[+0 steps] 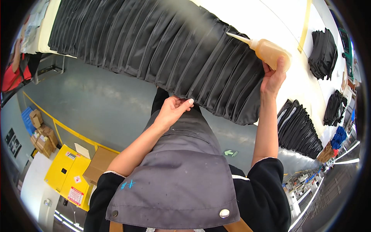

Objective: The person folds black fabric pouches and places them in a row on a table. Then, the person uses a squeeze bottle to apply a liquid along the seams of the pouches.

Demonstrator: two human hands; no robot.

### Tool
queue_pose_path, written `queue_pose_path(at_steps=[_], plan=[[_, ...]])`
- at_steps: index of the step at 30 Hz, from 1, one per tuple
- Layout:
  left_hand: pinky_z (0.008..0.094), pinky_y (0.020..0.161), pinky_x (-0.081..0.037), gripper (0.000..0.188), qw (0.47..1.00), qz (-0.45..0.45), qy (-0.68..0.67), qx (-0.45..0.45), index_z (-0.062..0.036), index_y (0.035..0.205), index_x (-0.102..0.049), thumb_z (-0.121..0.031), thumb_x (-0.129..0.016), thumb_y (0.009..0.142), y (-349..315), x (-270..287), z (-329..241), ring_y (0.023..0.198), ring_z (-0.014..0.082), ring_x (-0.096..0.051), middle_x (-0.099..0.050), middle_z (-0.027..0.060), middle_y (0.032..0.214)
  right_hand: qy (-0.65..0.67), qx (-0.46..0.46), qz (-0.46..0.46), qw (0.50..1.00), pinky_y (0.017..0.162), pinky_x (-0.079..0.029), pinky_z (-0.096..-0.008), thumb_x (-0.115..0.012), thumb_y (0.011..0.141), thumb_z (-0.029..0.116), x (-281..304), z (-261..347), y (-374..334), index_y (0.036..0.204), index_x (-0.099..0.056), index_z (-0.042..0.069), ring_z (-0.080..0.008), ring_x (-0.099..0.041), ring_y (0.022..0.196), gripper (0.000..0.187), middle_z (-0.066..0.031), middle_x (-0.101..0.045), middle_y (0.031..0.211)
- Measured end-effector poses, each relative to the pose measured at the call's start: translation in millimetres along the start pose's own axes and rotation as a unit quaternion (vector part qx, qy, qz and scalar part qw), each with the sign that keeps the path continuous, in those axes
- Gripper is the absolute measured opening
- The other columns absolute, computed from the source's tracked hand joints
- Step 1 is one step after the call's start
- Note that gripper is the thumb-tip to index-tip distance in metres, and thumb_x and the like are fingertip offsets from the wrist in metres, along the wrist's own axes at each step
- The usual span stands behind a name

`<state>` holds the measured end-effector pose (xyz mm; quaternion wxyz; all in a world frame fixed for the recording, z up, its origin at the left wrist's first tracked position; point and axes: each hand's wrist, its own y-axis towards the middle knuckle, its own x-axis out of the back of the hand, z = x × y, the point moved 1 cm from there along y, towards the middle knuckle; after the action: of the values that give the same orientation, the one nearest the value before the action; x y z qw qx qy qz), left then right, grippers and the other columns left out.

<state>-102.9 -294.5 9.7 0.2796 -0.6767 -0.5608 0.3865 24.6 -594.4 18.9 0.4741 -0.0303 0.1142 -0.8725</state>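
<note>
Black fabric pieces point(162, 46) lie overlapped in a long row across the white table, their edges showing as many parallel strips. My right hand point(275, 75) is closed round a squeeze bottle point(270, 52) of amber liquid, held tilted above the right part of the row. Its thin pale nozzle points left, over the far edge of the fabric. At the near edge of the row, my left hand point(174, 110) has its fingers curled with the thumb against them, pinching the edge of a black fabric piece.
More stacks of black fabric point(297, 129) rest at the right on the white table point(270, 15). A yellow cabinet point(67, 174) and cardboard boxes point(44, 139) stand on the floor at the left. Another person's red clothing point(11, 75) shows at the far left.
</note>
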Motion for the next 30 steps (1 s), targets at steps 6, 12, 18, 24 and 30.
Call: queue_pose_path(at_steps=[6,12,18,24,30], plan=[[0.0278,0.082,-0.048,0.040,1.000,0.003,0.003,0.000,0.0076,0.104,-0.058,-0.029,-0.068,0.091,-3,0,-3,0.087,0.0137,-0.062,-0.068,0.0134,0.095,-0.031,-0.021,0.010,0.999,0.086,-0.054,-0.0379,-0.065,0.090,0.038,6,-4,-9,0.124,-0.054,0.002,-0.0210,-0.058,0.110,0.051,-0.0103,-0.058,0.119],[0.0281,0.083,-0.048,0.042,1.000,0.005,0.002,-0.001,0.0076,0.105,-0.058,-0.030,-0.068,0.090,-3,-1,-6,0.088,0.0140,-0.062,-0.068,0.0135,0.096,-0.052,-0.039,0.031,0.997,0.086,-0.054,-0.0382,-0.065,0.090,0.038,8,-5,-24,0.125,-0.053,0.001,-0.0209,-0.058,0.109,0.053,-0.0106,-0.059,0.116],[0.0280,0.083,-0.048,0.042,1.000,0.004,0.009,0.004,0.0076,0.106,-0.058,-0.030,-0.068,0.090,-3,-1,-7,0.088,0.0139,-0.062,-0.068,0.0127,0.095,-0.057,-0.057,0.050,0.995,0.085,-0.054,-0.0362,-0.065,0.090,0.038,8,-8,-39,0.126,-0.052,0.000,-0.0212,-0.061,0.105,0.054,-0.0105,-0.059,0.115],[0.0282,0.083,-0.048,0.041,1.000,0.002,-0.005,0.006,0.0059,0.108,-0.059,-0.029,-0.069,0.090,-3,-1,-5,0.088,0.0140,-0.062,-0.068,0.0119,0.095,-0.051,-0.071,0.079,0.993,0.082,-0.053,-0.0339,-0.067,0.089,0.036,15,-11,-55,0.120,-0.056,-0.002,-0.0187,-0.060,0.102,0.050,-0.0092,-0.060,0.110],[0.0277,0.083,-0.047,0.038,1.000,0.001,-0.007,0.001,0.0040,0.108,-0.059,-0.029,-0.068,0.091,-3,-1,-3,0.087,0.0133,-0.062,-0.068,0.0105,0.095,-0.066,-0.078,0.103,0.989,0.088,-0.042,-0.0305,-0.068,0.089,0.036,20,-16,-75,0.116,-0.057,-0.003,-0.0157,-0.055,0.098,0.048,-0.0067,-0.060,0.105]])
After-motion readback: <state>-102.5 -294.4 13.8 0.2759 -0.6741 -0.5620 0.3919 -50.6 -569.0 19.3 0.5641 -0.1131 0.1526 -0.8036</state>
